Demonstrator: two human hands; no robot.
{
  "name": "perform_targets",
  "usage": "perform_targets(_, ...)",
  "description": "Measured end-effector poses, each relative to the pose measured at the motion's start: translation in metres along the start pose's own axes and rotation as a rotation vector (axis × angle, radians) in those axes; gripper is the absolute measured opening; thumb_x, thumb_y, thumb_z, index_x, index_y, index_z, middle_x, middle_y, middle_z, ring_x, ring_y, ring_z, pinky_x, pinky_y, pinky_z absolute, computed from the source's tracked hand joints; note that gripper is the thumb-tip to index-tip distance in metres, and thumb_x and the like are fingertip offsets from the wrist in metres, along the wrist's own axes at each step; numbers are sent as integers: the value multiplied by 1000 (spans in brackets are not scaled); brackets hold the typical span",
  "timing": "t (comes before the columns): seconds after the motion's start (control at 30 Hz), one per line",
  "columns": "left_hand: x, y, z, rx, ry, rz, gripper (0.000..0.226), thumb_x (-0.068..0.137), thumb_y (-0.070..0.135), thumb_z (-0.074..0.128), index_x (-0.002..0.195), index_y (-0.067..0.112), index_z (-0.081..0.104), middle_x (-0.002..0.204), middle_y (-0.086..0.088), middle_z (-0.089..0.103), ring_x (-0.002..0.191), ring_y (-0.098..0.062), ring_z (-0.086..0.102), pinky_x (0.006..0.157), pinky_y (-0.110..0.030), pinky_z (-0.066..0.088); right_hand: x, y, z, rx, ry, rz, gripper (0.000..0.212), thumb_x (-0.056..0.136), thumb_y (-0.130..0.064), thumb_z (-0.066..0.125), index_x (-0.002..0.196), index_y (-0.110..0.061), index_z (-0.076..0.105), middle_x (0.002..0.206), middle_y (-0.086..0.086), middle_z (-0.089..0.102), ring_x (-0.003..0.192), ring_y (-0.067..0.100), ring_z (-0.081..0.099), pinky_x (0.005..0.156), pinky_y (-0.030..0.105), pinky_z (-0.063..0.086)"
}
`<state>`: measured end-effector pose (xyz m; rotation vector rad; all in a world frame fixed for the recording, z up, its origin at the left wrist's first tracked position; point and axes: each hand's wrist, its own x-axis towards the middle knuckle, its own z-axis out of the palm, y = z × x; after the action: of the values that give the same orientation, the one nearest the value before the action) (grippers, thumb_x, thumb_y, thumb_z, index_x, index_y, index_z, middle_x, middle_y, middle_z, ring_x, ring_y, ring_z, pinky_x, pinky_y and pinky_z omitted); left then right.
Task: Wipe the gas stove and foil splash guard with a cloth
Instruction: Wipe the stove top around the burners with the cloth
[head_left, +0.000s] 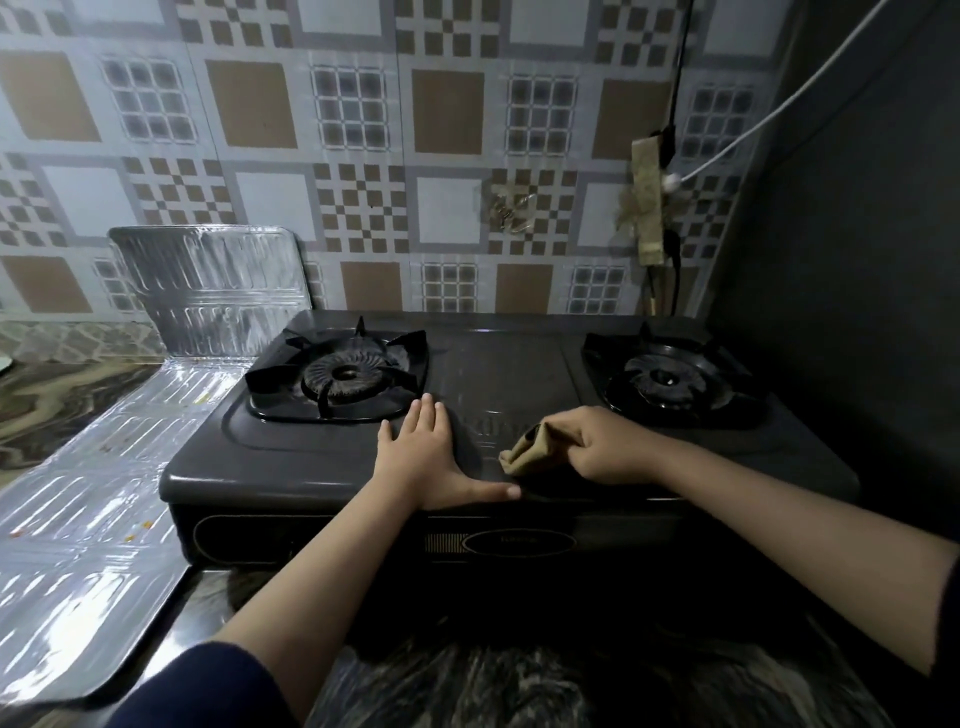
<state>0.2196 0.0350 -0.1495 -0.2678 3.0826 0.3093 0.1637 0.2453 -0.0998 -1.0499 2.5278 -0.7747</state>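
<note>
- Folded tan cloth (524, 451): pressed on the flat middle panel of the stove top, near its front edge, between the two burners.
- Right hand (605, 444): grip clenched round the cloth, knuckles up; the bunched end of the cloth sticks out toward the left hand.
- Left hand (434, 452): grip released, palm flat on the stove top just left of the cloth, fingers spread, thumb lying along the front edge.
- Dark grey two-burner gas stove (311, 457): sits on the mottled stone worktop (67, 395); left burner with black pan support (340, 376), right burner (670, 382).
- Crinkled silver foil splash guard (218, 291): one panel stands upright against the wall behind the stove's left corner; further panels lie flat on the worktop to the left, with small specks on them.
- Patterned brown-and-grey tiled wall (452, 109): behind the stove.
</note>
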Motion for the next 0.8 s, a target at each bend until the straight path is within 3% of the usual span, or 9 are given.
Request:
perform_targets(0.07,-1,1,-1,-4,-2,-2,159,32,102,38,152,6,-4,161,-8,-10,148,-19,-9,118,-55,5,-2,2,-4,-6,-8,34,43,77,4,41,99,-20,69,99,2,73,99,22,67,91,42,52)
perform_targets(0.13,-2,1,-2,-2,-11,-2,159,32,103,38,151,6,-6,161,-8,-11,148,-19,-11,118,-55,2,-3,3,-12,-15,-41,95,36,80,0,41,92,-19,68,93,6,73,88,25,67,78,39,52)
perform_targets(0.2,-3,1,-2,-1,-20,4,160,32,103,36,151,6,-7,160,-8,-12,148,-20,-12,118,-55,0,-5,7,-22,-2,-59,172,21,87,-8,44,86,-11,65,83,11,67,74,25,58,66,36,42)
perform_targets(0.3,-1,1,-3,10,-34,6,161,31,104,35,151,6,-8,160,-8,-13,147,-20,-13,118,-55,-1,-4,18,-36,-4,-9,230,31,95,-25,48,98,2,60,82,19,62,73,22,53,66,34,37)
perform_targets(0.47,4,2,-2,48,-89,0,164,29,104,33,148,3,-17,158,-11,-22,145,-22,-21,116,-51,-10,11,27,-58,38,112,250,31,98,-20,48,98,8,61,78,10,59,71,17,53,63,28,37)
perform_targets(0.57,11,3,-6,87,-86,75,164,29,102,33,147,1,-20,154,-16,-28,143,-27,-26,115,-47,-13,38,31,-73,85,213,255,24,97,-20,48,89,-1,61,79,10,54,74,20,50,63,29,35)
perform_targets(0.67,26,7,-14,62,-118,212,162,28,102,26,148,4,-18,152,-14,-33,141,-25,-30,116,-45,-12,73,37,-83,89,282,244,22,97,-22,48,93,-5,61,89,12,58,84,23,54,68,30,37)
perform_targets(0.8,53,16,-16,-54,-126,155,121,70,86,33,151,6,-8,156,-11,-24,144,-21,-21,117,-41,-8,117,45,-91,2,349,207,28,96,-17,47,105,5,63,104,22,66,100,35,60,75,34,45)
